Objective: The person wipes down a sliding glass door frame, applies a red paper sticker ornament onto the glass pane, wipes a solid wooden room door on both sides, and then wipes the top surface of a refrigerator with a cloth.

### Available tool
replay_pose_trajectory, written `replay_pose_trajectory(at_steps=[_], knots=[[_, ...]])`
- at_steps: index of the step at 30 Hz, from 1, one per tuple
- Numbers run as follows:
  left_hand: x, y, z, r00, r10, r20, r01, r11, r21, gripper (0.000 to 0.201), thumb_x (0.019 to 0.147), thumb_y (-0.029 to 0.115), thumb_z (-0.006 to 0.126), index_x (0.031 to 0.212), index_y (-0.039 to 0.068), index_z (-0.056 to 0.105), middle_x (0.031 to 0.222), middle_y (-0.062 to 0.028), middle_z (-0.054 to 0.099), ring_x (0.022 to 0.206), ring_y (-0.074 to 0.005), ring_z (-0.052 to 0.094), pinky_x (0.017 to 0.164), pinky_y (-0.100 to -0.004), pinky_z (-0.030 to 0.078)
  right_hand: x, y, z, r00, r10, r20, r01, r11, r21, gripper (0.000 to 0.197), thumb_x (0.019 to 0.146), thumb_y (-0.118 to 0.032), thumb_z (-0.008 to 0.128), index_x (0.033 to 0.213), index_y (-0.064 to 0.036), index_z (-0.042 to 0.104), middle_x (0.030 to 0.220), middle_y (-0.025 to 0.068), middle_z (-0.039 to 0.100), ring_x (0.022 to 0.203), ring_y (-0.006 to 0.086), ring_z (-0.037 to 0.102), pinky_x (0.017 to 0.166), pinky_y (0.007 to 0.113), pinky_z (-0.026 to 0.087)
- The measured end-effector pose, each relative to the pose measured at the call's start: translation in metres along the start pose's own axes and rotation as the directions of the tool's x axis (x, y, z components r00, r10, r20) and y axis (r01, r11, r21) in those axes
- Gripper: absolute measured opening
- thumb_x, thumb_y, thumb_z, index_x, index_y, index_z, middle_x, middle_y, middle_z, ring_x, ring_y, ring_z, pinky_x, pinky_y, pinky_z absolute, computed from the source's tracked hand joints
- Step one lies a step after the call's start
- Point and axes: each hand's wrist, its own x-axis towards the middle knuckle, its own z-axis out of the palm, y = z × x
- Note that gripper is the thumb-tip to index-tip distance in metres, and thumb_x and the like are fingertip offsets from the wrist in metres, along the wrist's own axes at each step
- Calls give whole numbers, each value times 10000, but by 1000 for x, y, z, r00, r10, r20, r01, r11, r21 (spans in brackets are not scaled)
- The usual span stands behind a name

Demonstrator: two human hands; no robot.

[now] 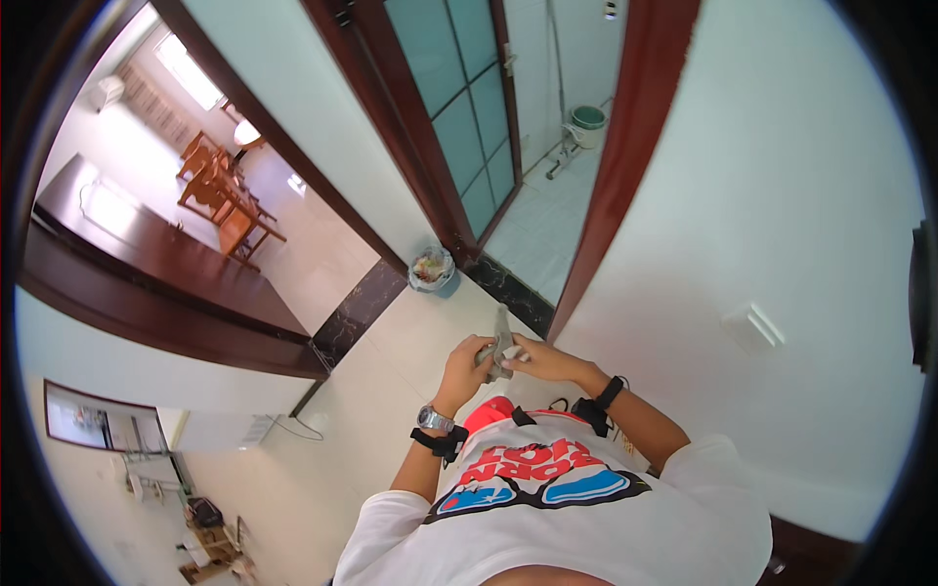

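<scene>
In front of my waist, both hands meet on a small grey-beige thing [502,337], narrow at its upper end; its kind is not clear at this size. My left hand [466,363] has its fingers curled on the left side of it. On the other side, my right hand [543,360] pinches it, with a pale patch showing by the fingertips. A silver watch [430,418] and a black strap are on my left wrist, and another black strap [611,393] is on my right.
A lined waste bin [431,269] with rubbish stands ahead at the doorway corner. Beyond the glazed door [464,88] is a tiled room with a green-and-white bucket [586,125]. To the left, a doorway shows wooden chairs [230,210]. A white wall [782,244] with a switch rises close on my right.
</scene>
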Motion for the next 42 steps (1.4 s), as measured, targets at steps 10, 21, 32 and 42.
replay_pose_trajectory(at_steps=[10,21,32,42], knots=[[187,-54,-108,963,198,-180,-223,966,-132,357,998,38,775,1349,-16,743,1116,-191,753,1011,-335,763,909,-410,600,190,-24,-84,939,-228,-257,305,898,318,831,1222,-459,611,1834,-31,245,1770,186,450,1626,281,452,1355,405,338],[399,-133,-364,928,363,81,-327,900,-288,517,1059,175,843,1536,55,682,1303,-125,835,1209,-209,791,1069,-360,609,489,-187,-159,906,-292,-306,416,751,513,751,1073,-337,830,1703,-75,518,1606,63,636,1475,172,590,1235,403,484],[532,-113,-565,846,530,57,-527,848,-51,533,1093,201,810,1579,40,662,1456,-139,777,1313,-250,753,1132,-406,605,615,-261,-309,943,-168,-288,322,232,918,487,1162,-383,661,1530,-66,681,1479,101,753,1383,298,722,1236,529,529],[711,22,-732,371,834,-409,-598,551,581,614,1083,180,764,1652,49,574,1669,-206,620,1528,-409,589,1289,-483,471,650,-543,-631,430,-370,-824,861,442,251,608,1158,-554,678,1561,-99,653,1475,75,742,1309,247,716,1165,460,556]])
